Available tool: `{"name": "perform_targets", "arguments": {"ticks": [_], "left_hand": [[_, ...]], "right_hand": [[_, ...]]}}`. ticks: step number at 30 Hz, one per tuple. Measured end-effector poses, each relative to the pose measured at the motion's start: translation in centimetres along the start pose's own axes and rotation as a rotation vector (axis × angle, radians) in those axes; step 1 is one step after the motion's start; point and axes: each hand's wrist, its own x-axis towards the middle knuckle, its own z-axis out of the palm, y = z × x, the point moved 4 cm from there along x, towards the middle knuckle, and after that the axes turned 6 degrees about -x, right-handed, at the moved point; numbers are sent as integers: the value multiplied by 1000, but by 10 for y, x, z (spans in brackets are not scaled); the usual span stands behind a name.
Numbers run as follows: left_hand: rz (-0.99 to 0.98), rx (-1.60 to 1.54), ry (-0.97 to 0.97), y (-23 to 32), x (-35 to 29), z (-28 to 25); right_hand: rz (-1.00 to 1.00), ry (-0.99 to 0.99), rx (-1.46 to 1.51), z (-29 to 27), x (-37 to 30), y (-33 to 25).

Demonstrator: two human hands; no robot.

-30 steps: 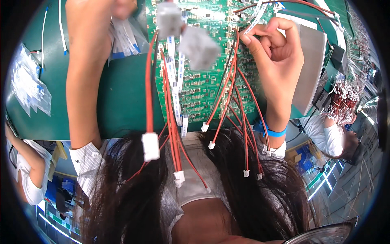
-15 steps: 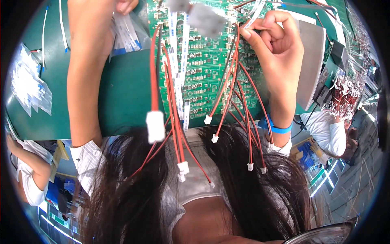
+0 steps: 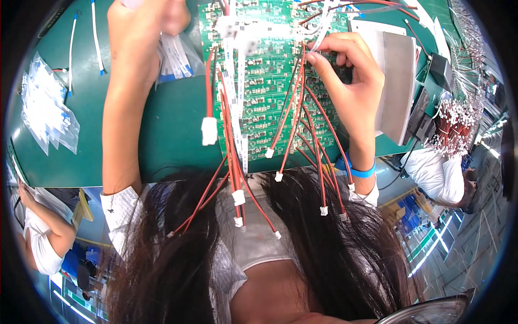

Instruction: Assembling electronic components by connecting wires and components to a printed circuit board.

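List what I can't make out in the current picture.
All in the head view:
Left hand: fingers blurred, cut off by the upper edge; its grip is unclear.
White ribbon cable: lower end hidden by the right hand.
Green circuit board: far end cut off by the upper edge; components too small to identify.

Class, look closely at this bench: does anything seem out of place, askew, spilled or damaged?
Two white strips lie loose on the green table, outside the plastic bags: slightly untidy. Wires on the circuit board overhang its near edge, crossing the hair in view. No spill or damage shows.
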Motion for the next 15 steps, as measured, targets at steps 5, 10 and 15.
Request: {"name": "perform_targets", "arguments": {"ticks": [5, 10, 15], "left_hand": [[55, 621, 399, 4, 0, -8], [-15, -34, -2, -4, 1, 11], [-6, -31, -15, -2, -1, 1]], "right_hand": [[56, 22, -10, 1, -2, 7], [131, 53, 165, 4, -7, 12], [154, 51, 192, 5, -9, 11]]}}
